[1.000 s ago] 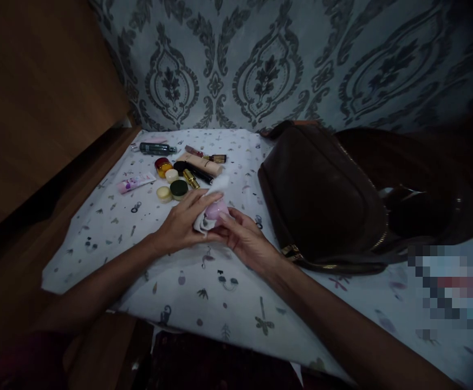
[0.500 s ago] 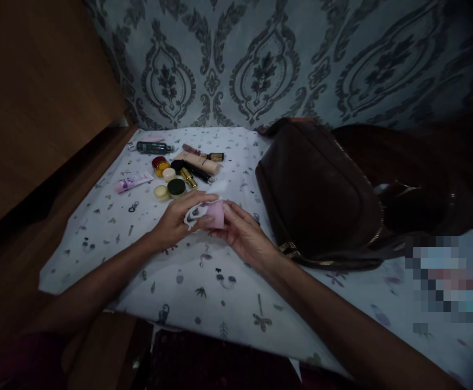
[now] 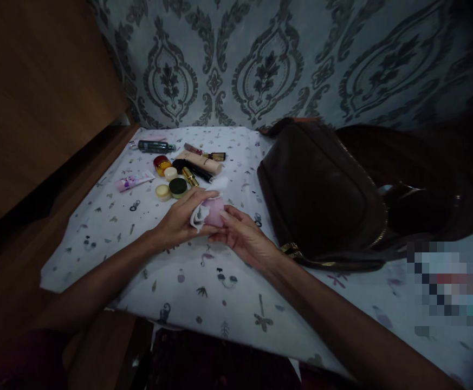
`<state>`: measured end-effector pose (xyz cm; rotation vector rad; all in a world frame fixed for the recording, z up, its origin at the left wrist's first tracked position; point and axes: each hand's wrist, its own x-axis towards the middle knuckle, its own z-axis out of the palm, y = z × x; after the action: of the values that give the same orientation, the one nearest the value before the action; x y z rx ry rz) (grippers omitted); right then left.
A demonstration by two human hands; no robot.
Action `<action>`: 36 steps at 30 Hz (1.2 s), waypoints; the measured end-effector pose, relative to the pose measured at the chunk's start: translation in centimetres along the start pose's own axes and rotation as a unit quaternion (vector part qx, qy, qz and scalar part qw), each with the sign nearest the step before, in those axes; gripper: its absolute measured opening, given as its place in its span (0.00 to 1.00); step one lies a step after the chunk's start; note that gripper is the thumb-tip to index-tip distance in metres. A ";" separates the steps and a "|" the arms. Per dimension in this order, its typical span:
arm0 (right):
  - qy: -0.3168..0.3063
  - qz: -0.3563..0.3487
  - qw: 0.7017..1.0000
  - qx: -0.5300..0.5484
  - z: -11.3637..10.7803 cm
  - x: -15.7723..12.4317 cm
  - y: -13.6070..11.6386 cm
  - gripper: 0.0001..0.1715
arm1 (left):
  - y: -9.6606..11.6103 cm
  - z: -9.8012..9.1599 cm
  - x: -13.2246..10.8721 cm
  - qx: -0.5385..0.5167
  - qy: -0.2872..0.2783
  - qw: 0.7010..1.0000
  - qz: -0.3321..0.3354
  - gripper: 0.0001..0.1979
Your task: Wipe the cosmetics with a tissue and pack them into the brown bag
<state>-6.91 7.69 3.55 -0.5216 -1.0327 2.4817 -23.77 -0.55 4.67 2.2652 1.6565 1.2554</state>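
Note:
My left hand (image 3: 181,218) is closed around a crumpled white cloth or tissue (image 3: 198,216), pressed against a small pink container (image 3: 214,211). From the other side, the fingers of my right hand (image 3: 242,233) grip the pink container; its exact kind cannot be made out. Both hands are over the printed white sheet (image 3: 203,281). Just beyond the left hand sit a dark-lidded jar (image 3: 178,187), a cream-coloured jar (image 3: 163,192) and a gold tube (image 3: 189,176).
A large brown handbag (image 3: 317,200) lies on the right. Farther back are a beige tube (image 3: 203,162), a dark bottle (image 3: 155,146) and a red-and-amber jar (image 3: 162,165). A pink-and-white tube (image 3: 134,181) rests on the left. Patterned fabric (image 3: 215,59) rises behind, beside a wooden panel (image 3: 45,81).
The pink container and cloth have turned slightly between my hands, so more of the pink side shows. My right fingers have shifted a little on it. The other items stay put.

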 end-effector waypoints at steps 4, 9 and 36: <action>0.002 -0.025 0.999 -0.021 0.0 0.0 -0.1 0.19 | 0.1 -0.2 0.3 -0.051 0.025 0.998 -0.017 0.27; 0.012 -0.024 0.999 -0.023 0.0 0.1 0.2 0.22 | 0.2 -0.2 0.3 -0.062 0.029 0.998 -0.011 0.19; 0.029 -0.002 0.998 0.051 -0.3 0.3 -0.4 0.21 | -0.2 0.9 -0.7 0.022 -0.008 0.999 -0.049 0.33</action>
<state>-6.95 8.30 3.54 -0.5547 -0.8792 2.4845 -23.38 -0.71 3.56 2.1825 1.7824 1.1869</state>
